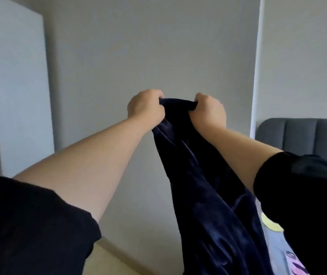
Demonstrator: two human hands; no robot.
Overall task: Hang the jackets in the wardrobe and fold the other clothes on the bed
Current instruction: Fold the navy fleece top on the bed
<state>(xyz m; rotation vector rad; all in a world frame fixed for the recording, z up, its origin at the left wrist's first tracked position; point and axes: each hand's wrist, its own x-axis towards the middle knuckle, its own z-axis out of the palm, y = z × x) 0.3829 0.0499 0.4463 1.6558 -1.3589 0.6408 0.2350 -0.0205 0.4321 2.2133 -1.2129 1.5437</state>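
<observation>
Grey wall (158, 46), 12 o'clock. White wardrobe door (17, 86), 9 o'clock. Navy velvet garment (208, 195), raised at centre, draping toward 5 o'clock. Grey padded headboard (301, 135), 3 o'clock. Left hand (145, 108), right hand (208, 110): both fisted around the garment's top edge.

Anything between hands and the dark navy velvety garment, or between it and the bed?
Nothing visible. Left hand and right hand grip the dark navy velvety garment directly; the grey-headboard bed lies just right of it.
</observation>
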